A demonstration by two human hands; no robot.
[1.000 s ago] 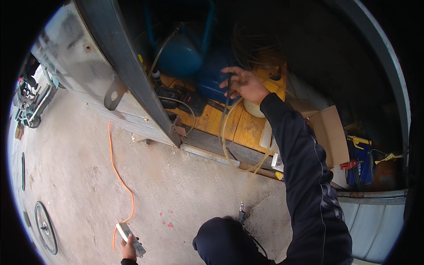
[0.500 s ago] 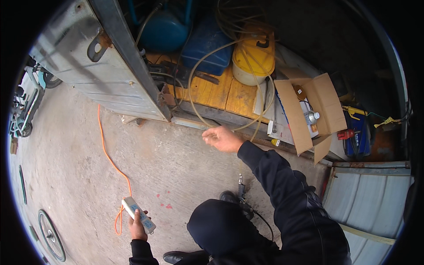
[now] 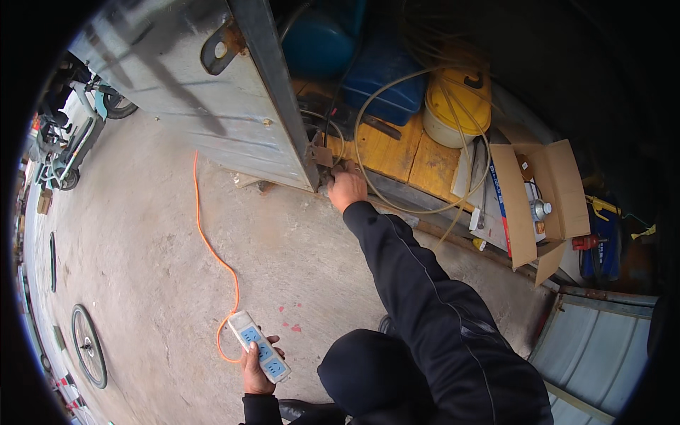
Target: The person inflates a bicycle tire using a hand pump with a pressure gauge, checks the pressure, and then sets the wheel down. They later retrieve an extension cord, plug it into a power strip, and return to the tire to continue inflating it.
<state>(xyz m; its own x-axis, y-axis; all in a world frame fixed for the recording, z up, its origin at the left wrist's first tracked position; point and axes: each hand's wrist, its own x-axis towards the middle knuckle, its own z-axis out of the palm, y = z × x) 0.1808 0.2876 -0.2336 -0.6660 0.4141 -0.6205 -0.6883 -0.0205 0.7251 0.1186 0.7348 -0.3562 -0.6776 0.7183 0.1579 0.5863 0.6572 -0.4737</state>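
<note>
My left hand (image 3: 258, 372) is closed around a white power strip (image 3: 259, 346) with blue socket faces, held face up above the concrete. An orange cord (image 3: 211, 246) loops from the strip's upper end and runs over the ground to the metal door. My right hand (image 3: 347, 186) reaches to the sill at the door's lower corner, fingers curled, their tips partly hidden; whatever they grip does not show. Beside it, a black cable (image 3: 330, 120) comes down over the yellow boards, and a clear hose (image 3: 360, 145) curves past.
The grey metal door (image 3: 191, 99) stands at the left. On the boards are a blue container (image 3: 386, 85), a yellow-lidded bucket (image 3: 458, 106) and an open cardboard box (image 3: 516, 212) holding bottles. A bicycle wheel (image 3: 88, 347) and a parked scooter (image 3: 78, 138) are far left.
My right hand has moved left and away from me, from the clear hose to the sill beside the door. The view has shifted; my left hand still holds the power strip.
</note>
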